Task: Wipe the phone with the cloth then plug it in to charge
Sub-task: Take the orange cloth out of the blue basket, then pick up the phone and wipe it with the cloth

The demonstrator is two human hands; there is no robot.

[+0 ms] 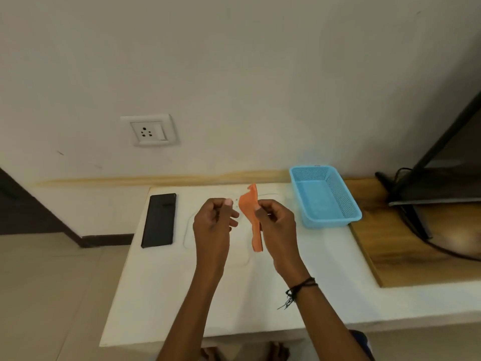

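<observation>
The right hand point(273, 220) pinches the orange cloth point(251, 212) between thumb and fingers, and the cloth hangs down in a narrow fold above the table point(182, 295). The left hand point(212, 222) is raised just beside it, not touching the cloth; its fingers are curled in and nothing is visible inside them. A dark thread band point(299, 287) is around the right wrist.

The phone point(159, 220) lies flat on the white table, to the left of both hands and apart from them (its dark face shows no picture). To the right stands a blue basket point(338, 194) near the wall. Above the phone, on the wall, is a white socket point(149, 131). Further right lies a wooden board point(403, 251) with a black cable point(416, 230) on it.
</observation>
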